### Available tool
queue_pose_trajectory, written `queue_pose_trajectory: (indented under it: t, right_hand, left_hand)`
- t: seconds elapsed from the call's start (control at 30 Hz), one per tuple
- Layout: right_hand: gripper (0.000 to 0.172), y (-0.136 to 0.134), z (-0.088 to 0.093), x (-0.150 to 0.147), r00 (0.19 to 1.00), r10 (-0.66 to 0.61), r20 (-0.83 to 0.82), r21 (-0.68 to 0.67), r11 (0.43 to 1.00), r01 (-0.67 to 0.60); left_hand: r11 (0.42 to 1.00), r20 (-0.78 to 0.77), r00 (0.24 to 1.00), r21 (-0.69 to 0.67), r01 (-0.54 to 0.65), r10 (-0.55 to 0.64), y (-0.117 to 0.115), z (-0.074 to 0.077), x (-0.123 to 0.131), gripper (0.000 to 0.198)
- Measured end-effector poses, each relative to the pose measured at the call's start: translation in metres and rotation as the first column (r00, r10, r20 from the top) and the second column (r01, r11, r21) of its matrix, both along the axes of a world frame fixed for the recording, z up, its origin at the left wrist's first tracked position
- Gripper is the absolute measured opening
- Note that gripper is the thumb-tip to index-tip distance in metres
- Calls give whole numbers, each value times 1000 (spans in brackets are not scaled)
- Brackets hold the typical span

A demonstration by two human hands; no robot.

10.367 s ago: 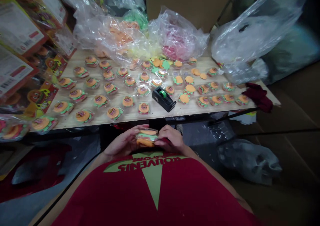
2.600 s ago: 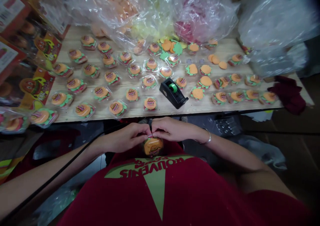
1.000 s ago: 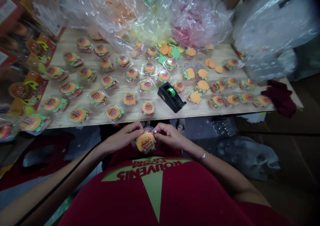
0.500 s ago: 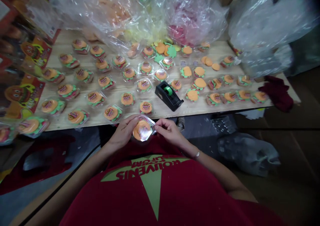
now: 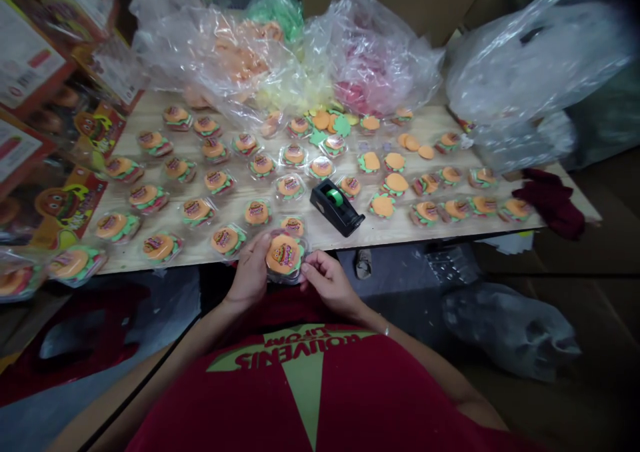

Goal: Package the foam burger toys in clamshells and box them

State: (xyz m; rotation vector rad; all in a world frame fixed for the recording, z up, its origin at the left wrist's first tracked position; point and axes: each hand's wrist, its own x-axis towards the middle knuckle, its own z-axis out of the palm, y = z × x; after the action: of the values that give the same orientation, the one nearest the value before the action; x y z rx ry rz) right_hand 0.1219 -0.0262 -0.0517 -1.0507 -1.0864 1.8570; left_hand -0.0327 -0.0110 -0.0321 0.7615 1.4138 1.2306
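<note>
The left hand (image 5: 251, 265) is curled around the left side of a burger pack (image 5: 284, 255), thumb across its edge. The right hand (image 5: 325, 282) has its fingers bent, and their tips pinch the pack's lower right rim. The pack is held just in front of the near edge of the worktop (image 5: 373, 229), above the lap of a red shirt (image 5: 310, 399). It is gripped by the rims only, probably so that the printed top stays face up and uncovered.

The pack is a small, glossy, clear plastic shell. Inside it sits a round toy burger with a matte orange bun, a frilled green layer and a coloured sticker.

The worktop is pale bare plywood. Sealed packs (image 5: 196, 210) of the same kind lie on it in loose rows to the left, apart from one another. A black tape dispenser (image 5: 336, 207) with a green roll stands just beyond the hands, within easy reach. To its right, unpacked burgers (image 5: 383, 205) and loose orange discs (image 5: 413, 144) are laid out flat.

At the back, crinkled clear bags are heaped, one with orange pieces (image 5: 240, 59) and one with red pieces (image 5: 370, 65). Printed cartons (image 5: 65, 199) are stacked at the left, and a dark red cloth (image 5: 550, 199) lies at the right end.
</note>
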Motion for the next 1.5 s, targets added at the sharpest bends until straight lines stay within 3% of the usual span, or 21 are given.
queue_pose_trajectory:
  t: [0.37,0.6,0.8,1.1,1.23,1.33,1.43,1.5]
  right_hand:
    - [27,-5,1,0,998,-21,-65,-11,1000,20]
    - [31,0,-6,4,997,8,-78,-68,998,-13]
    - [33,0,-7,7,997,-42,-65,-12,999,42]
    - [31,0,-10,11,992,-81,-100,-78,994,73]
    - [33,1,-10,21,989,23,-145,-97,995,-37]
    - [34,6,-8,33,983,36,-181,-70,996,-50]
    - [42,13,-3,38,971,0,-239,23,1000,5]
    - [50,17,2,35,957,39,-287,84,996,-15]
  left_hand:
    - [994,-236,968,91,-64,84,-14,9,8,35]
    - [992,-252,961,84,-91,109,-15,8,11,33]
    - [996,-184,980,60,-65,75,-10,10,16,33]
    - [1000,-151,988,9,21,-19,2,16,24,37]
    - [999,-23,999,-7,47,-47,4,10,21,37]
    - [996,-135,988,36,81,-75,2,13,12,38]
    - [974,-361,931,183,132,-59,-4,20,5,38]
    - [950,-425,901,239,201,-83,-7,23,6,37]
